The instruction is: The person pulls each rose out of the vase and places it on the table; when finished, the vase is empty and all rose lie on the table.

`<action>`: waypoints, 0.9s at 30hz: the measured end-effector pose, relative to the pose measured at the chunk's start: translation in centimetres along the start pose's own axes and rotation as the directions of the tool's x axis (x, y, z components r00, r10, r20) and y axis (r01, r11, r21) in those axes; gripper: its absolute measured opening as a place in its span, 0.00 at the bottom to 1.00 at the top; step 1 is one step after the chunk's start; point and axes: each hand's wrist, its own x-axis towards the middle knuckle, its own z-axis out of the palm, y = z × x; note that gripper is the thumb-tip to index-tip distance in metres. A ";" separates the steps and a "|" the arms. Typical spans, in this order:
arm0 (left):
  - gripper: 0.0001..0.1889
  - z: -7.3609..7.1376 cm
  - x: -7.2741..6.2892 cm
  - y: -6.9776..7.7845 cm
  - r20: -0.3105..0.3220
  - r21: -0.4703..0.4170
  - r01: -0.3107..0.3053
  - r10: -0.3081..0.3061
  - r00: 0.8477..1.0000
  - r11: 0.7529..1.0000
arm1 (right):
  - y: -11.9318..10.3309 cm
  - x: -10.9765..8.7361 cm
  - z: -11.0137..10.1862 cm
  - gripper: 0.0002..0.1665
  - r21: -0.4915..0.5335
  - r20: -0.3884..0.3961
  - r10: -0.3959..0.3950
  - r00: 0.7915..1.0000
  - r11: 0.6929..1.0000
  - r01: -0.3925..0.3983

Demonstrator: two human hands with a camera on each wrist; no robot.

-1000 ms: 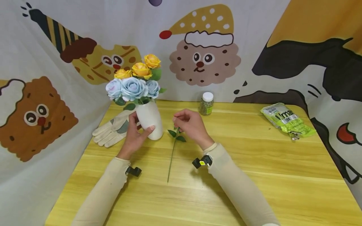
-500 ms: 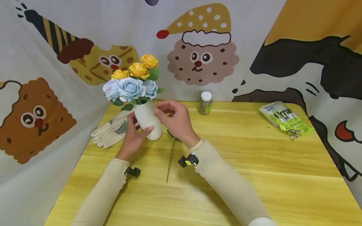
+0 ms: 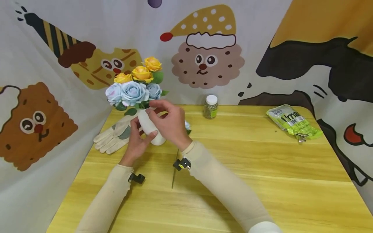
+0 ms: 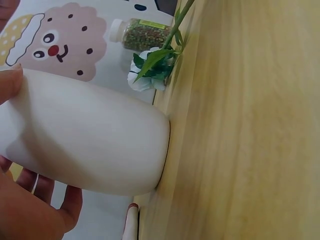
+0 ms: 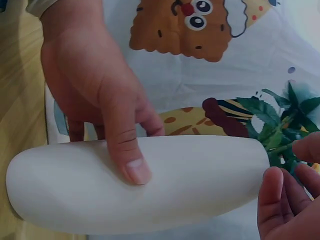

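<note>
My left hand [image 3: 138, 142] grips a white vase [image 3: 146, 122] round its body, thumb in front; the base stands on the table in the left wrist view. Yellow roses [image 3: 141, 73] and pale blue roses [image 3: 134, 93] fill the top of the vase. At the vase mouth is my right hand [image 3: 170, 121], its fingers bent. In the right wrist view its thumb touches the rim and a forefinger lies by a green stem [image 5: 282, 148], with a gap between the tips. A single pale blue rose [image 4: 142, 82] lies on the table, mostly hidden behind my right hand.
A whitish work glove [image 3: 110, 139] lies left of the vase. Toward the back stands a white-capped jar [image 3: 210, 108] of small granules. A green and white bag [image 3: 292, 121] lies at the far right. A printed cloth [image 3: 208, 61] hangs behind the table.
My right hand has moved left, away from the lying rose, to the vase mouth. The rose has stayed on the table. My left hand still holds the vase.
</note>
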 end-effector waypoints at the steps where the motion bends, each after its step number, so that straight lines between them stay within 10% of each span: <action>1: 0.42 0.0 0.0 -0.1 -0.002 -0.002 0.000 0.000 1.000 1.000 | 0.1 0.0 0.1 0.12 -0.008 -0.002 0.001 1.000 1.000 -0.001; 27: 0.40 0.2 -0.1 0.2 -0.001 0.011 -0.004 0.004 1.000 1.000 | -0.2 0.9 2.3 0.08 -0.095 -0.080 -0.117 0.990 0.990 0.109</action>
